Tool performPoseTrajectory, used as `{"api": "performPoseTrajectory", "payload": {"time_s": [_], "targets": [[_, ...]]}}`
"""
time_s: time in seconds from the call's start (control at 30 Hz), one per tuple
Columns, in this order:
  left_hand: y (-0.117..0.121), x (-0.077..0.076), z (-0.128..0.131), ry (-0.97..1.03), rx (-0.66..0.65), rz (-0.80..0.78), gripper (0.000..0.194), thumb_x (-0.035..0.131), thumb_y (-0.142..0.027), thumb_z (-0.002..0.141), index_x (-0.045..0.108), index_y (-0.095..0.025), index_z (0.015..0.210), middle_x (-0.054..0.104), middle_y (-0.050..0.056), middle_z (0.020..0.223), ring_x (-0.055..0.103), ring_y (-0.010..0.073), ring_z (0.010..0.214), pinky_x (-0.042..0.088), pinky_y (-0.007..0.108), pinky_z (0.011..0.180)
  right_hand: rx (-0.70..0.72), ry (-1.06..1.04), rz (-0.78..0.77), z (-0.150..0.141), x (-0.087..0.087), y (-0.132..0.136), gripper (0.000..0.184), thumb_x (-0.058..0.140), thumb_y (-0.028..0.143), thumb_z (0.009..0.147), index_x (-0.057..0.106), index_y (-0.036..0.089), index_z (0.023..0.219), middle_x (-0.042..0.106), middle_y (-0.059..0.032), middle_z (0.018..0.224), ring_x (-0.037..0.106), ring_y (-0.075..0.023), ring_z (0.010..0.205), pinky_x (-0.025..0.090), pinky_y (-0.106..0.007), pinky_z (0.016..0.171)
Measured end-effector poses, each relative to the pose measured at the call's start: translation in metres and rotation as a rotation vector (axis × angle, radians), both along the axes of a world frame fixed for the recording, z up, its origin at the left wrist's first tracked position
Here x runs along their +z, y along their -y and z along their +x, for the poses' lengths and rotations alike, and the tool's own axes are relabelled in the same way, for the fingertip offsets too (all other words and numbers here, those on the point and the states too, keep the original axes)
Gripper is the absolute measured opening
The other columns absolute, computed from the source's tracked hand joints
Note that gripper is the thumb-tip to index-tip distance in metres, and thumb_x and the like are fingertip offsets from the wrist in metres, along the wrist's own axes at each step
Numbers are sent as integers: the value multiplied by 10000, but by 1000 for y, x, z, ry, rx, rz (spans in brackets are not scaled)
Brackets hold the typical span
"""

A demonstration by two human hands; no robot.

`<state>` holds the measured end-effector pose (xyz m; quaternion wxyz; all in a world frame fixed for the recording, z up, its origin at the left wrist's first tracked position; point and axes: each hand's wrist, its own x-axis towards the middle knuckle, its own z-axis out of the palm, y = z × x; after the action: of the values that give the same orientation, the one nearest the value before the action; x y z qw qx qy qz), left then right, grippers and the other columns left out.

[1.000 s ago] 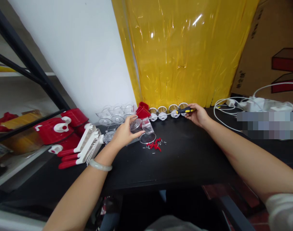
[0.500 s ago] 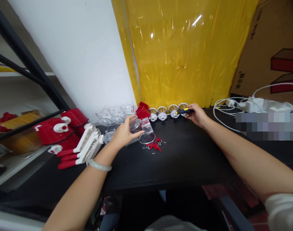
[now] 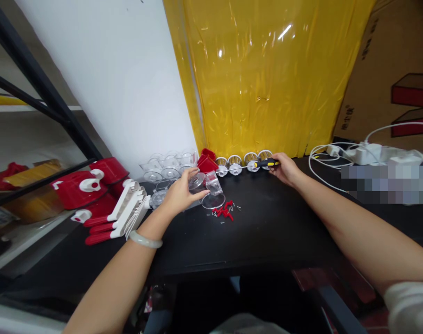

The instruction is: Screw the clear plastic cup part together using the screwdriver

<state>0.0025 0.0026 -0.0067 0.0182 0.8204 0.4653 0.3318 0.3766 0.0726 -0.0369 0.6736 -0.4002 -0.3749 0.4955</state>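
Clear plastic cup [image 3: 207,184] is gripped by left hand [image 3: 179,195]; black-yellow screwdriver [image 3: 258,164] is held in right hand [image 3: 285,168], near red clips [image 3: 224,212].

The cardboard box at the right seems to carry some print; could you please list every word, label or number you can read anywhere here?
Cardboard box: two short lines of dark print, too small and blurred to read.
Grey pixelated patch on the black table: blurred out, unreadable.
Nothing else carries legible text.

The clear, glossy plastic cup [image 3: 207,186] looks smooth and glassy. The black-and-yellow screwdriver handle [image 3: 266,163] seems plastic, its thin shaft bright metal. The black tabletop [image 3: 267,232] is matt and smooth. The yellow plastic sheet [image 3: 263,74] behind is shiny and wrinkled.
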Motion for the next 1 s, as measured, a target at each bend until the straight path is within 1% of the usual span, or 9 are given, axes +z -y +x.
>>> {"api": "performPoseTrajectory", "payload": {"time_s": [0.1, 0.17, 0.27, 0.33, 0.43, 0.6, 0.7, 0.83, 1.0], "targets": [[0, 0, 0, -2, 6, -5, 772, 774, -523, 781, 377, -253, 1386, 615, 163, 1402, 611, 340, 1270, 494, 509, 1022, 40, -124, 12, 0, 2, 1, 163, 609, 179, 720, 467, 225, 785, 578, 33, 687, 576, -114, 554, 499, -240, 518], [0, 0, 0, 2, 3, -4, 773, 775, -519, 781, 378, -250, 1388, 614, 168, 1401, 609, 338, 1273, 499, 502, 1014, 45, -122, -15, 0, 2, 1, 131, 588, 250, 789, 461, 223, 773, 580, 18, 670, 586, -127, 556, 518, -258, 528], [-1, 0, -1, 8, -6, -4, 775, 778, -514, 778, 379, -247, 1387, 612, 172, 1402, 607, 340, 1275, 497, 502, 1013, 12, -5, -96, 0, 0, -2, 268, 516, 458, 908, 467, 227, 783, 531, 14, 576, 519, -124, 467, 474, -247, 458], [-1, -1, -1, 9, -11, -4, 773, 776, -513, 779, 377, -247, 1385, 612, 171, 1402, 609, 344, 1271, 495, 510, 1013, -30, 108, -100, -1, -2, -3, 307, 547, 499, 909, 469, 229, 787, 468, 39, 515, 434, -101, 407, 410, -216, 405], [-2, -1, -1, 5, -15, -2, 765, 772, -512, 786, 374, -250, 1386, 611, 174, 1403, 611, 344, 1269, 494, 515, 1015, -61, 148, -39, -2, -2, -2, 234, 632, 366, 870, 460, 231, 786, 433, 66, 508, 382, -79, 402, 382, -191, 404], [-1, -1, -1, 1, -13, 1, 777, 774, -517, 787, 367, -251, 1394, 609, 176, 1404, 597, 341, 1287, 486, 526, 1036, 9, -77, -1, -3, 5, 1, 181, 618, 184, 777, 443, 227, 789, 517, 48, 627, 517, -100, 532, 468, -217, 502], [-1, -1, -1, 3, -19, -2, 773, 773, -510, 792, 372, -248, 1399, 607, 172, 1406, 589, 333, 1299, 479, 521, 1052, 40, -78, -41, -2, 5, 1, 186, 588, 324, 855, 451, 225, 778, 537, 27, 603, 527, -114, 510, 485, -242, 500], [2, 2, 0, -31, -12, 10, 785, 757, -523, 807, 372, -242, 1431, 606, 160, 1408, 587, 327, 1300, 490, 501, 1044, 4, 135, -81, 0, -1, 0, 423, 547, 634, 888, 473, 234, 768, 452, 46, 456, 390, -105, 345, 377, -240, 364], [15, 10, 6, -299, -17, 134, 554, 585, -449, 952, 442, -370, 1481, 468, 92, 1547, 551, 340, 1330, 491, 519, 1043, -2, 242, 10, 2, -5, 1, 432, 706, 564, 824, 457, 228, 713, 417, 71, 415, 351, -75, 324, 347, -215, 350]]}}
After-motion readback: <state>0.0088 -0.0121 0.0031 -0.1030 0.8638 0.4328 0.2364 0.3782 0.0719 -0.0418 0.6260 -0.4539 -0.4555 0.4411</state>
